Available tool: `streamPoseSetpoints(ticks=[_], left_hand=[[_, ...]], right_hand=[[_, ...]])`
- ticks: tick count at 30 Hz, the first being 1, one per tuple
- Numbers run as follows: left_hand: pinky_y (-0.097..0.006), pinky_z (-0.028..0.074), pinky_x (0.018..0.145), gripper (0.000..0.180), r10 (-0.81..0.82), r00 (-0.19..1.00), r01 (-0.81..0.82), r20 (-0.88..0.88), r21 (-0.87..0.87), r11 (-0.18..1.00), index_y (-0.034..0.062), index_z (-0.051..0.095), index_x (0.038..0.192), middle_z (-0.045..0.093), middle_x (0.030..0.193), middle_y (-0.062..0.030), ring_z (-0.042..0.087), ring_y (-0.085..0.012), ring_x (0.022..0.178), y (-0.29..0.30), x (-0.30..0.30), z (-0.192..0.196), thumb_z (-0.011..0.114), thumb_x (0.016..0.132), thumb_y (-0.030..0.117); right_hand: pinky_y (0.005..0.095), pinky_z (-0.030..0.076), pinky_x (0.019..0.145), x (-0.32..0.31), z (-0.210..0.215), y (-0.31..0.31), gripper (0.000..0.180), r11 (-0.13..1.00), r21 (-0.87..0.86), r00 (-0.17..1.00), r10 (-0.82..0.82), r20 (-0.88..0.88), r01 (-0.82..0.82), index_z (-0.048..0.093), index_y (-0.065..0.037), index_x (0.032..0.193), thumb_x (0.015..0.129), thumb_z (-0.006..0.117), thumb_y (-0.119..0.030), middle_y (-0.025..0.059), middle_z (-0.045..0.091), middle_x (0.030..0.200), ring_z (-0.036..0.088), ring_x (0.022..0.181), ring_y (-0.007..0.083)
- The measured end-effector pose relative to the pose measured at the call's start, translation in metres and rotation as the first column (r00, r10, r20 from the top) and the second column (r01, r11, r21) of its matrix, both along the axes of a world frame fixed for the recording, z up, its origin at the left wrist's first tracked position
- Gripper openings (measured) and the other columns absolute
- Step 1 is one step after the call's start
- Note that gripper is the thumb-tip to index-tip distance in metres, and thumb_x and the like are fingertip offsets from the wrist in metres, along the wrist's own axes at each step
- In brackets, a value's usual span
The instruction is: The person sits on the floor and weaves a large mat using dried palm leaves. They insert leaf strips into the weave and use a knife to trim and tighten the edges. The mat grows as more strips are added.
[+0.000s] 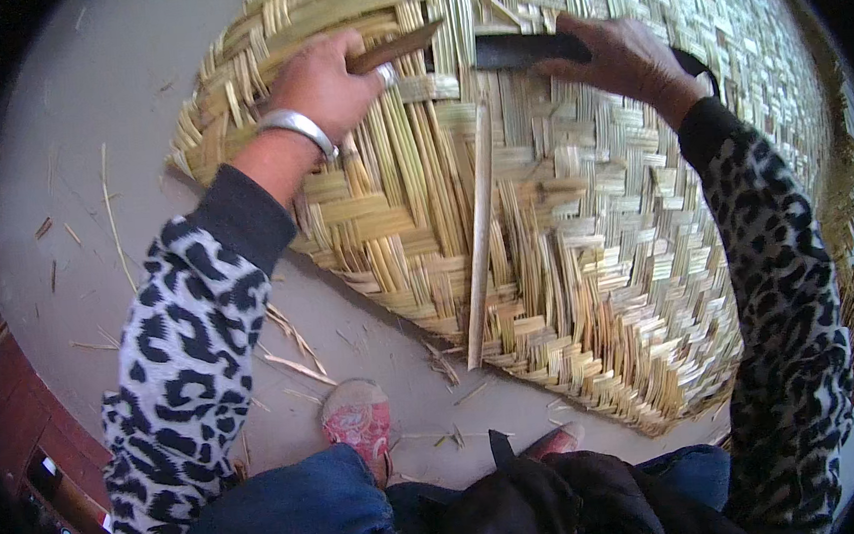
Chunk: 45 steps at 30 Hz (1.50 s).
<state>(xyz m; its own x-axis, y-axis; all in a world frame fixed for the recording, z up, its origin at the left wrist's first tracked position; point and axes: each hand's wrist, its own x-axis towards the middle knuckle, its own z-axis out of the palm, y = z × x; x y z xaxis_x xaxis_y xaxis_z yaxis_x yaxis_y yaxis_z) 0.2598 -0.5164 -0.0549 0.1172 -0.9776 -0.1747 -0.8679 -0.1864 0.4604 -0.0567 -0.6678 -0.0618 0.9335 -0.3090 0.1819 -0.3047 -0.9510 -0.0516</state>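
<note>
A large woven mat [632,201] of split straw-coloured strips lies under both hands. My left hand [321,87] is closed around a brown, pointed wooden piece [398,48], its tip aimed right. My right hand [621,55] grips a flat, dark blade-like tool [510,52], whose end lies against the weave, a short gap from the wooden tip. Behind the right hand, a dark curved part [697,70] shows by the wrist; whether it belongs to the tool I cannot tell. Nearer me, a long pale strip [480,233] lies across the mat down to its edge.
Grey floor [55,256] surrounds the mat on the left, with loose straw bits [292,338] scattered on it. My red patterned shoe [357,423] stands just short of the mat's near edge. Reddish-brown wooden furniture [38,418] is at the far left.
</note>
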Motion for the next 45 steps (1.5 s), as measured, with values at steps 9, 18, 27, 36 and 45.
streamPoseSetpoints(ticks=[9,18,27,36,45], left_hand=[[-0.046,0.053,0.082,0.036,-0.024,0.999,0.025,0.032,-0.044,0.999,0.0067,0.07,0.101,0.071,0.094,-0.0197,0.068,-0.0377,0.088,-0.005,0.003,-0.007,0.073,0.083,0.037],[-0.047,0.052,0.083,0.037,-0.047,0.998,0.048,0.029,-0.039,0.998,0.0064,0.07,0.1,0.07,0.098,-0.0206,0.067,-0.0383,0.092,-0.003,0.004,0.0,0.072,0.082,0.039],[-0.037,0.053,0.078,0.036,-0.048,0.996,0.047,-0.075,-0.024,0.999,0.0023,0.069,0.105,0.072,0.089,-0.0132,0.068,-0.0249,0.08,-0.002,0.01,-0.002,0.074,0.083,0.03],[-0.046,0.052,0.084,0.034,0.016,1.0,-0.016,-0.02,-0.005,1.0,0.0058,0.07,0.096,0.069,0.098,-0.0213,0.066,-0.0382,0.094,-0.002,0.003,0.0,0.072,0.08,0.036],[-0.043,0.052,0.079,0.034,0.015,0.996,-0.013,-0.084,0.036,0.999,0.0061,0.069,0.095,0.07,0.088,-0.0171,0.067,-0.0352,0.084,-0.002,0.007,0.005,0.076,0.08,0.036]], right_hand=[[0.0349,0.06,0.065,0.003,-0.002,-0.004,0.045,0.961,0.219,0.973,-0.13,-0.189,0.171,0.067,-0.01,0.112,0.091,0.07,-0.05,0.0112,0.073,0.082,0.072,0.065,0.0235],[0.0341,0.06,0.06,0.007,0.006,0.023,0.048,0.915,0.189,0.916,-0.301,-0.266,0.355,0.067,-0.011,0.114,0.091,0.069,-0.053,0.0106,0.072,0.078,0.072,0.066,0.0213],[0.0335,0.06,0.065,0.006,-0.007,0.008,0.045,0.92,0.282,0.959,-0.238,-0.155,0.273,0.069,-0.01,0.106,0.089,0.072,-0.051,0.0125,0.073,0.081,0.071,0.064,0.0237],[0.0316,0.055,0.051,0.005,0.001,0.024,0.044,0.944,0.076,0.933,-0.301,-0.199,0.321,0.06,-0.013,0.106,0.091,0.068,-0.054,0.0062,0.068,0.07,0.066,0.056,0.0189],[0.0337,0.059,0.061,0.008,-0.008,-0.007,0.048,0.932,0.271,0.952,-0.173,-0.254,0.242,0.067,-0.009,0.109,0.089,0.071,-0.052,0.0128,0.073,0.08,0.072,0.065,0.0224]])
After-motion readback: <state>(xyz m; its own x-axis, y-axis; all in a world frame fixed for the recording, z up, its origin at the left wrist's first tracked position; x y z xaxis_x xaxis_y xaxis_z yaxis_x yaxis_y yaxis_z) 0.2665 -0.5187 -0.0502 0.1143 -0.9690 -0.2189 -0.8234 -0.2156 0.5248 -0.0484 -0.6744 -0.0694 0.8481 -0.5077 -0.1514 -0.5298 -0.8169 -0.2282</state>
